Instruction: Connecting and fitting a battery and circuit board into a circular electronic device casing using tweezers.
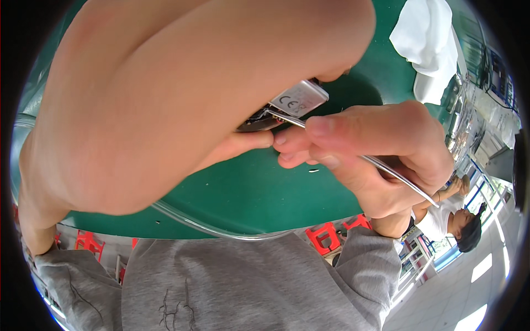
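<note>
One bare hand, the left hand (232, 66), grips a small silver-cased device (302, 98) above the middle of the green tabletop (248, 193), its fingers partly hidden. The right hand (381, 154) pinches a thin metal tool (408, 182) whose tip meets the device's dark side. A clear strip (221, 233) curves along the tabletop's near edge; white cloth (428, 38) lies by its right edge, and well beyond that edge is a person (441, 220).
</note>
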Demonstrator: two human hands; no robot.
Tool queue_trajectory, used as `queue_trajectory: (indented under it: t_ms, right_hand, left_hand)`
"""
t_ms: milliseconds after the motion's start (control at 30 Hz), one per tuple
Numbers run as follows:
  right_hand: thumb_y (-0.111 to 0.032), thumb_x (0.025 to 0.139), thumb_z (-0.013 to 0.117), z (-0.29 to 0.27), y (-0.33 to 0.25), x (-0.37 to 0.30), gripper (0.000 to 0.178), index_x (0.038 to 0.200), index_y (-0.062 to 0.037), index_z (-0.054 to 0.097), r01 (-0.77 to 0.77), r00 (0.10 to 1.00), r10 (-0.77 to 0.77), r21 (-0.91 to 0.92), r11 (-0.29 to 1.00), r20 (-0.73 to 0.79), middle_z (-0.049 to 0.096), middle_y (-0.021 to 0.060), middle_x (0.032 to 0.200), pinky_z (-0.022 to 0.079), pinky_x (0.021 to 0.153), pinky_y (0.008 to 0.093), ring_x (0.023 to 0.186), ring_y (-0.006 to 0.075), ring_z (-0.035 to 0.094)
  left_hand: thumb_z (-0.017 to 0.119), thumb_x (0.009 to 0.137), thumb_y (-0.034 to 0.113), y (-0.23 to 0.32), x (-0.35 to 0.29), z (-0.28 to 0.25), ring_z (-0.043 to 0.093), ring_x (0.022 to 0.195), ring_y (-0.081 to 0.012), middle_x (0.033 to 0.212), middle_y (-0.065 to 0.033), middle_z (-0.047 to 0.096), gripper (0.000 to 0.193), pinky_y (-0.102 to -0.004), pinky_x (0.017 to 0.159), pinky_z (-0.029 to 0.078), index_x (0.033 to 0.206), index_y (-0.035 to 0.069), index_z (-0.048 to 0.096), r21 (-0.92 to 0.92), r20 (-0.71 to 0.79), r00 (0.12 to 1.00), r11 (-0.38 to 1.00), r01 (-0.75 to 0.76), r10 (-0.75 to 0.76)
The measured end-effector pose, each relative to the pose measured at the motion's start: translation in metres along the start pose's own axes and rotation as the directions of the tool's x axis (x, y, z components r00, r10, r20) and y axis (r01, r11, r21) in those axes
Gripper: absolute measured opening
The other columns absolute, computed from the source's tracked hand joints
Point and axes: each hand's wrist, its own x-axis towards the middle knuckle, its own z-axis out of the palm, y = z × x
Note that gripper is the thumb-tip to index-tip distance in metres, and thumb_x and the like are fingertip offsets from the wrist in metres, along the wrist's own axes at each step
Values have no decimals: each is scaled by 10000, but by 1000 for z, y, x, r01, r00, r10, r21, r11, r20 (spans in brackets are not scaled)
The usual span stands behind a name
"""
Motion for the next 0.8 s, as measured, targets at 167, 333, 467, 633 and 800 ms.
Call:
queue_trajectory:
  t_ms: [167, 333, 467, 633, 800]
  right_hand:
    - [114, 903, 645, 2, 3, -3, 157, 1019, 128, 540, -16, 999, 17, 19, 1000, -40, 710, 289, 850, 644, 627, 382, 742, 317, 752]
    - [149, 884, 644, -2, 1, -2, 190, 1034, 118, 532, 1, 1000, -1, -6, 1000, -9, 711, 276, 841, 643, 638, 377, 744, 304, 753]
    - [158, 872, 657, -4, 2, -3, 206, 1032, 104, 540, 4, 1000, -4, -7, 1000, 23, 712, 258, 824, 643, 654, 370, 744, 286, 754]
    - [150, 864, 674, -1, 3, -3, 198, 1014, 100, 553, -31, 1000, 31, 14, 999, 2, 711, 244, 804, 644, 665, 367, 730, 283, 754]
    - [146, 853, 691, 0, 2, -2, 197, 996, 100, 564, -37, 999, 37, -4, 999, -15, 712, 240, 791, 641, 646, 368, 709, 281, 751]
  left_hand:
    - [892, 652, 94, -3, 0, 6, 638, 669, -220, 992, -162, 703, 598, -297, 540, 472, 1144, -75, 598, -5, -21, 1000, 1000, -5, 5]
    - [889, 657, 91, 1, 1, 0, 650, 695, -222, 996, -165, 705, 600, -295, 549, 486, 1155, -65, 593, -4, 39, 998, 999, 49, -49]
    - [881, 670, 103, 1, -2, 3, 654, 716, -214, 1003, -159, 710, 605, -284, 545, 487, 1176, -53, 588, -40, 18, 996, 995, 90, -90]
    - [878, 679, 130, 1, 0, 0, 651, 718, -196, 998, -134, 718, 597, -269, 530, 474, 1175, -47, 597, 33, 66, 996, 998, 57, -59]
    - [879, 679, 140, 2, 1, 0, 648, 712, -178, 983, -124, 721, 594, -257, 516, 462, 1172, -43, 604, 46, 62, 996, 997, 58, -61]
